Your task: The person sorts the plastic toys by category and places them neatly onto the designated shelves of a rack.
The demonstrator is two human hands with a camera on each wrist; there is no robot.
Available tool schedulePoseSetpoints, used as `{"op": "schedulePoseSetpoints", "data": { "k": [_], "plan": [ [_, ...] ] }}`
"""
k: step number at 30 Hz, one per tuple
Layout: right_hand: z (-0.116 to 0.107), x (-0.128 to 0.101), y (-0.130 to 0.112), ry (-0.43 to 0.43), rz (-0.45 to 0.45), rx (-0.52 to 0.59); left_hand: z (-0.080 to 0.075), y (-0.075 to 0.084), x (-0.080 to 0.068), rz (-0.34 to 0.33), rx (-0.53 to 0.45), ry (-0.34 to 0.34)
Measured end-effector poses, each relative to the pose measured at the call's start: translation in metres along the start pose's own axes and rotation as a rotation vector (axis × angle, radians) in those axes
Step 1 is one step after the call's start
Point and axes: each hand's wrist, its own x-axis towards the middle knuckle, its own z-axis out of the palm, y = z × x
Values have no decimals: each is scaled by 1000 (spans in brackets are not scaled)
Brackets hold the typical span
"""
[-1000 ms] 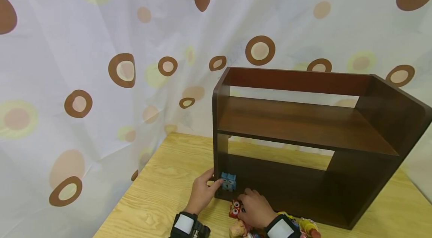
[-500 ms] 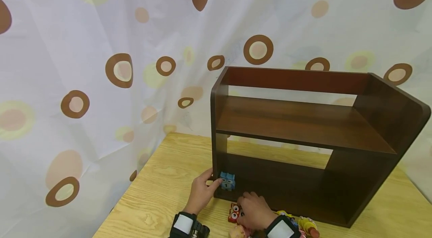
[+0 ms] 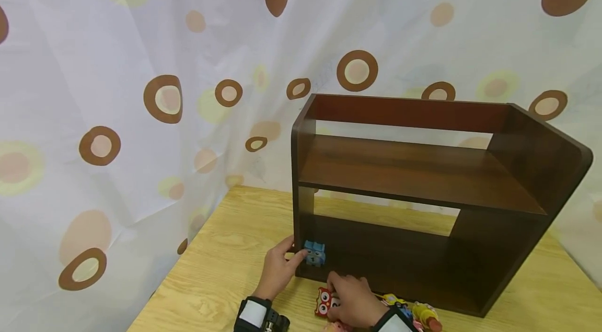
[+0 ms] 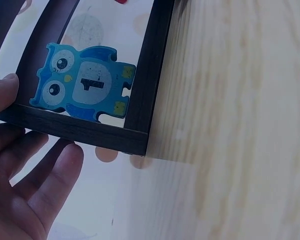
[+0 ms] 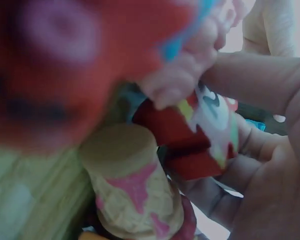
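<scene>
Left hand (image 3: 281, 268): at 7 o'clock of the shelf unit, thumb against the blue owl piece, remaining fingers straight and relaxed around the outer corner post; nothing gripped.
Blue owl piece (image 4: 82, 89): upright on the bottom board of the shelf unit, tucked into the left front corner, marked with a "1" on its belly; just touched by the left thumb in the head view.
Right hand (image 3: 351, 298): at 6 o'clock of the shelf unit, low on the desk, fingers curled round the red owl piece.
Red owl piece (image 3: 324, 301): pinched at its right side, face toward the camera, just in front of the shelf unit's bottom edge; white belly with a dark numeral seen in the right wrist view (image 5: 205, 135).
Other toys: yellow and red figures (image 3: 420, 315) on the desk at 3 o'clock of the right hand; ice-cream-cone shape (image 5: 132, 195) right beside the red owl, blurred.
Shelf unit (image 3: 418, 175): dark brown, two levels, standing on the desk.
Desk (image 3: 226, 269): pale wood grain.
Curtain (image 3: 141, 86): white with brown and yellow rings, at 12 o'clock behind everything.
</scene>
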Motion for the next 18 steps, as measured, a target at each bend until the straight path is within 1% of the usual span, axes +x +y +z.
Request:
{"op": "schedulePoseSetpoints", "data": {
  "k": [3, 9, 13, 18],
  "plan": [
    [1, -1, 1, 3, -37, 37, -1, -1, -1, -8, -6, 2],
    [2, -2, 4, 11, -102, 94, -1, -2, -1, 0, 8, 15],
    [0, -3, 5, 19, -122, 133, -1, 0, -1, -6, 12, 21],
    [-7, -6, 4, 69, -155, 163, -1, 2, 0, -25, 1, 17]
  ]
}}
